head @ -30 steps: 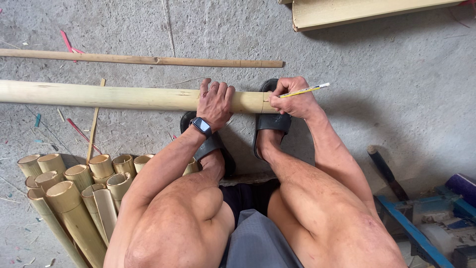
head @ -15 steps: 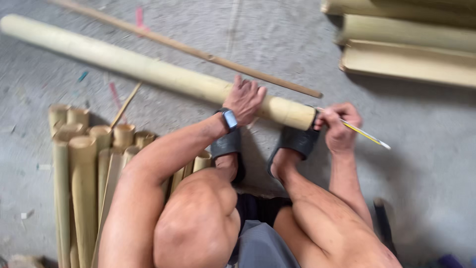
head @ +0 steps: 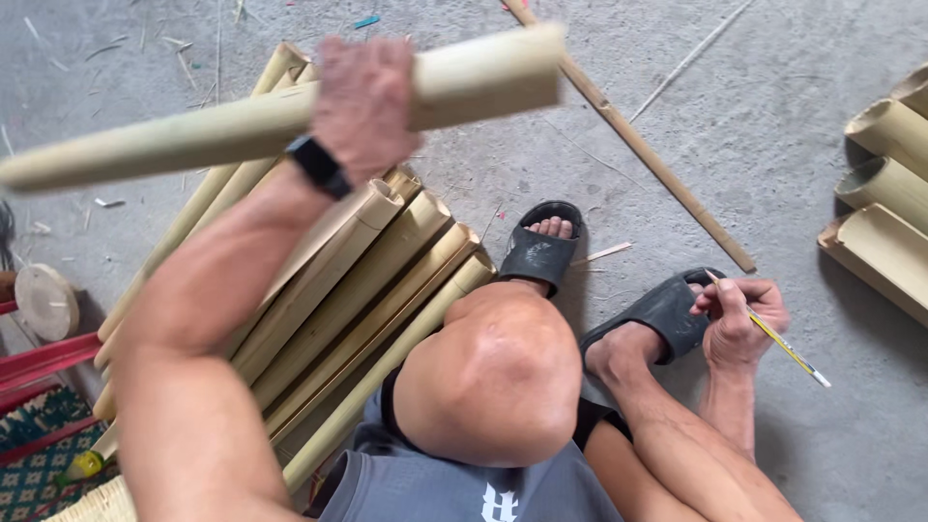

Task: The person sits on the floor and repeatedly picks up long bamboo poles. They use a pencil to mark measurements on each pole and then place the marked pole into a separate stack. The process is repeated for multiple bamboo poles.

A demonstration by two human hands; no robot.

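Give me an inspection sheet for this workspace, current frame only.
Surface: grey concrete floor, splinters scattered.
Job's things: bamboo pole lifted off the floor; yellow pencil.
Clutter: bamboo stack at left, cut bamboo pieces at right, thin stick.
Grippers: left hand grips the pole; right hand holds the pencil.
Cables: nothing seen.
Surroundings: round wooden disc, patterned mat, black sandals.

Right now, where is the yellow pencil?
In the head view, the yellow pencil is at the lower right, held in the right hand just beside the right black sandal, above the concrete floor.
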